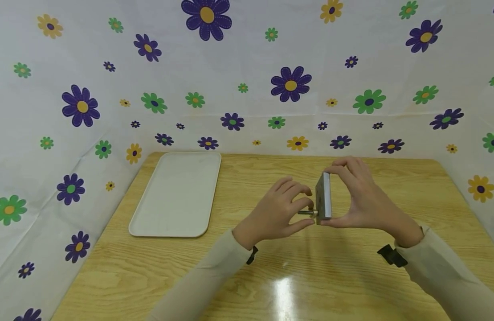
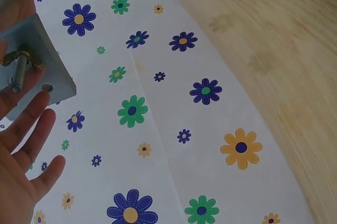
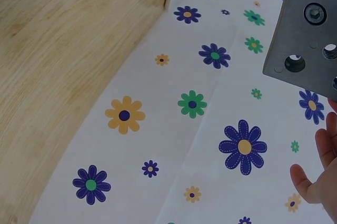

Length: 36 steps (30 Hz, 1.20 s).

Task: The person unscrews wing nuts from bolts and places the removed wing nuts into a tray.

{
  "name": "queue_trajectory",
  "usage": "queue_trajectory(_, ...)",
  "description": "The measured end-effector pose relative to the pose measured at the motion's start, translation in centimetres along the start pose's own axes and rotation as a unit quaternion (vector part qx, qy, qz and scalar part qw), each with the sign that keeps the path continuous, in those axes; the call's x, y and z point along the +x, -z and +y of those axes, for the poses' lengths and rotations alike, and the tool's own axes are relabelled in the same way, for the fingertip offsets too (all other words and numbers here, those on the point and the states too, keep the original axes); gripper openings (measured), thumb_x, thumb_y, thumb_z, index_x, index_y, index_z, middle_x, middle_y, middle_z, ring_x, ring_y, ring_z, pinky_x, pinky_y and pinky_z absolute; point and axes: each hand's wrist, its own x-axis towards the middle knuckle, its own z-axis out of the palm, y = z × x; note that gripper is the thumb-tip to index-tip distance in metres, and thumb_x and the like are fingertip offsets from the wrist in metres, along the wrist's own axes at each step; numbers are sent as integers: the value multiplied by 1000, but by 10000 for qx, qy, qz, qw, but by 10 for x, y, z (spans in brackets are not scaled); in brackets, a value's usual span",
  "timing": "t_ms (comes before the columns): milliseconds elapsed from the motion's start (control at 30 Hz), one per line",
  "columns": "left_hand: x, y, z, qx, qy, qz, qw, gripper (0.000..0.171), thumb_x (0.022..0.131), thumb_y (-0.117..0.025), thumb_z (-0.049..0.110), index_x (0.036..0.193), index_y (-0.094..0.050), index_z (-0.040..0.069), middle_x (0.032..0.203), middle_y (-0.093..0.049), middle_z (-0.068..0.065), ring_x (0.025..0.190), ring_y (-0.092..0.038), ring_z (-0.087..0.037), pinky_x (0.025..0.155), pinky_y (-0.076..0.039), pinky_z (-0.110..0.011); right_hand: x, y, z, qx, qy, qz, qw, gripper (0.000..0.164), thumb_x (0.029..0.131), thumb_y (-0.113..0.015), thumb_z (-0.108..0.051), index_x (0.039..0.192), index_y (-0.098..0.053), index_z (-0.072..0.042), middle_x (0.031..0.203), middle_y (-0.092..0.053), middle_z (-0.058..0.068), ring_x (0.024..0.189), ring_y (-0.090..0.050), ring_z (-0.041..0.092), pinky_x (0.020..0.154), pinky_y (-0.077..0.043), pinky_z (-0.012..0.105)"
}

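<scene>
My right hand (image 1: 363, 196) holds a grey metal plate (image 1: 324, 198) upright, thumb at its bottom edge and fingers over its top. A threaded bolt (image 2: 19, 74) passes through the plate and carries a brass-coloured wing nut (image 2: 23, 57). The fingertips of my left hand (image 1: 280, 209) pinch at that wing nut from the left, the other fingers spread along the plate's face. On the opposite face, the right wrist view shows the bolt's round socket head (image 3: 315, 13) set in one hole, with several other holes around it.
A white rectangular tray (image 1: 174, 194) lies at the left on the wood-grain table (image 1: 247, 267). White cloth with printed flowers (image 1: 247, 58) surrounds the table's back and sides. Both hands are raised above the table.
</scene>
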Motion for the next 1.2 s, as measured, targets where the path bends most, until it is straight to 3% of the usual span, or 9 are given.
queue_trajectory(200,1,-1,1,-1023,280,-367,9937,27,86,-65,37,98,-67,12,109,-60,-1,104,-55,-16,98,-43,-32,0,2,1,6,-16,-22,10000,92,55,-80,-62,118,-50,-3,113,-44,14,107,-36,30,85,-32,51)
queue_trajectory(300,1,-1,1,-1282,449,-520,9894,30,87,-65,37,101,-66,11,110,-60,-2,105,-56,-16,97,-44,-31,0,2,2,-5,17,-29,10000,93,53,-82,-60,118,-50,-3,113,-43,14,106,-36,30,85,-32,52)
queue_trajectory(400,0,0,0,-1121,483,-497,9913,33,87,-64,40,106,-64,13,111,-60,-1,107,-56,-15,99,-43,-31,-1,1,3,-2,35,-20,10000,93,55,-80,-64,118,-50,-3,113,-43,15,106,-36,31,86,-31,52)
queue_trajectory(467,0,2,-1,-893,390,-314,9947,36,86,-65,42,109,-63,14,113,-60,-1,108,-55,-15,101,-42,-32,-1,1,3,-6,39,-19,10000,93,55,-79,-64,118,-50,-3,113,-43,15,106,-36,31,86,-31,52)
queue_trajectory(600,-2,6,-2,-531,-4,205,9984,38,82,-70,41,108,-63,15,115,-59,-3,110,-54,-17,102,-41,-32,0,2,3,-23,34,11,10000,93,54,-81,-63,118,-50,-3,113,-44,15,106,-36,31,85,-31,51)
queue_trajectory(700,-2,6,-3,-384,-242,393,9982,34,81,-71,40,104,-66,16,115,-59,-4,109,-54,-18,102,-42,-33,0,3,3,-22,46,46,10000,93,54,-79,-65,117,-50,-3,113,-44,15,106,-36,31,85,-31,51)
queue_trajectory(1000,-2,1,-3,-254,-127,182,9994,36,79,-70,45,102,-66,17,115,-59,-3,109,-53,-18,103,-40,-33,0,2,3,13,51,28,10000,92,58,-75,-69,117,-50,-3,111,-44,14,104,-36,29,85,-30,51)
queue_trajectory(1200,0,-3,-2,-476,-39,44,9988,36,80,-70,45,100,-65,16,115,-59,-3,108,-54,-18,102,-41,-32,1,2,4,46,82,52,9999,92,59,-71,-71,117,-50,-2,112,-44,15,104,-36,30,86,-30,52)
